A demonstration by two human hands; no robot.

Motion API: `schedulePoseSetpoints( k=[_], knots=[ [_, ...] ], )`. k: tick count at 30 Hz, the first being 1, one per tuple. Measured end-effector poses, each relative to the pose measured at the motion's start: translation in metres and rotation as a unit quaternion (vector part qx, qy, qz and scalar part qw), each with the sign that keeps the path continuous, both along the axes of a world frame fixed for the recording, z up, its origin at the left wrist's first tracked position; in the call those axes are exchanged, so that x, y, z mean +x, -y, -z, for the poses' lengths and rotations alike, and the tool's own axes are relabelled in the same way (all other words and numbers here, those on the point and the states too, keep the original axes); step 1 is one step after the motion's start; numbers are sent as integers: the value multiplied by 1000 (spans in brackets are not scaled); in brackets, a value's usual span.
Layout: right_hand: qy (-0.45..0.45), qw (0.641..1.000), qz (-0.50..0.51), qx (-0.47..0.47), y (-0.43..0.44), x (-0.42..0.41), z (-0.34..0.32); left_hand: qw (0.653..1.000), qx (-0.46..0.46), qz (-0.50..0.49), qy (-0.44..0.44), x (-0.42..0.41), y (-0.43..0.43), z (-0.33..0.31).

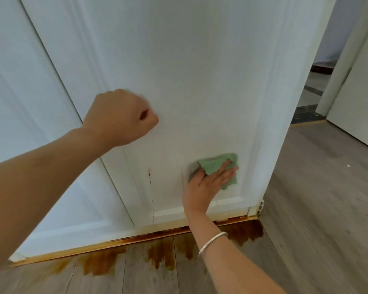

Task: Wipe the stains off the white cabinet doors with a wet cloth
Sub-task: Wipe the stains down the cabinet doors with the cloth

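Grey plank floor (319, 209) with brown stains (162, 254) beneath white cabinet door (189, 77)

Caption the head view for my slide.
Right hand presses a green cloth low on the white cabinet door, left hand fisted higher up, brown drip stains left of the cloth.

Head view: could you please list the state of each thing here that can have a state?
left hand, curled into a fist, holding nothing, raised before the cabinet door.
right hand, fingers straight, pressing the green cloth on the cabinet door.
green cloth, bunched, against the lower door panel.
cabinet door, white, brown drip stains low on its left part.
floor, brown stained patches along the cabinet base.
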State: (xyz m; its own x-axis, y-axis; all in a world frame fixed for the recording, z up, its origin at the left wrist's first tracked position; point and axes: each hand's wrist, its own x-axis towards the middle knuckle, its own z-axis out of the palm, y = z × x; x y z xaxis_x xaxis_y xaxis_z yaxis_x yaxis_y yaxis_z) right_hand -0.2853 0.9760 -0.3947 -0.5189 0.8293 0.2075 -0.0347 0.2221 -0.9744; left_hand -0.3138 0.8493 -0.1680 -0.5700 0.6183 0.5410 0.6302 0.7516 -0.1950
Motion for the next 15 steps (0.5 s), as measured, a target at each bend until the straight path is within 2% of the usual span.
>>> schedulePoseSetpoints(
  k=[2, 4, 6, 8, 11, 15],
  knots=[
    [24, 986, 10, -164, -1, 1, 21, 1000, 6, -6, 23, 0, -1, -1],
    [80, 961, 11, -263, -8, 1, 35, 999, 17, -16, 48, 0, -3, -3],
    [166, 921, -6, -352, -18, 0, 46, 997, 28, -20, 65, 1, -2, -5],
    [203, 895, -23, -397, -21, 3, 56, 996, 32, -19, 78, 3, -2, -5],
    [181, 892, -13, -414, -11, 7, 64, 995, 35, -25, 95, 4, -4, -7],
    [162, 875, -59, -452, 6, 11, 55, 993, 33, -30, 109, 6, -6, -8]
  ],
)
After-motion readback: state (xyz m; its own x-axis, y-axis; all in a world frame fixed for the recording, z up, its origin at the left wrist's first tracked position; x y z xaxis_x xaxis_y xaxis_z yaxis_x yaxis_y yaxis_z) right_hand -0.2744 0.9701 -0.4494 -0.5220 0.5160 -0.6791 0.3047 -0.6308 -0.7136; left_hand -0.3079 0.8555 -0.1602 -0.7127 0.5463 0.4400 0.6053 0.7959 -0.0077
